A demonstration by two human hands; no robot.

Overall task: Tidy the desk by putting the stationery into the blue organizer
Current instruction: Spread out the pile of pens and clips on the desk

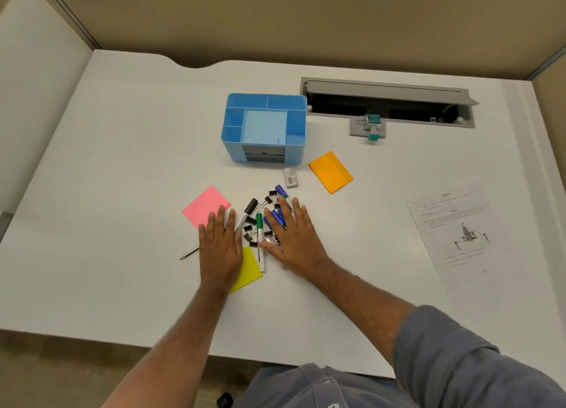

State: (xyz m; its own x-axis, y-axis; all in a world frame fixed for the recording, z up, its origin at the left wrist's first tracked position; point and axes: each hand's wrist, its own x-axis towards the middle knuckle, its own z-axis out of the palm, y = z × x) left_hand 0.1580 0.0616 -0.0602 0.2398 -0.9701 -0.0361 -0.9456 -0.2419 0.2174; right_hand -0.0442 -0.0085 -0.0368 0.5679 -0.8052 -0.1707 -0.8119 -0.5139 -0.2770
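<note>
The blue organizer (235,145) stands mid-desk with all its compartments empty. In front of it lies a heap of stationery: a black marker (247,212), a green marker (260,234), blue markers (280,190) and several black binder clips (250,233). My left hand (220,248) lies flat at the heap's left, over the pink notes (203,207), the yellow notes (249,269) and a pencil (189,252). My right hand (295,239) lies flat on the heap's right side, covering some blue markers. Both hands have fingers spread and grip nothing.
An orange note pad (330,172) and a small grey eraser (291,177) lie right of the organizer. A printed sheet (459,233) rests at the right. An open cable hatch (386,104) with a grey stamp-like device (369,127) sits at the back. The white desk's (122,162) front edge is near my body.
</note>
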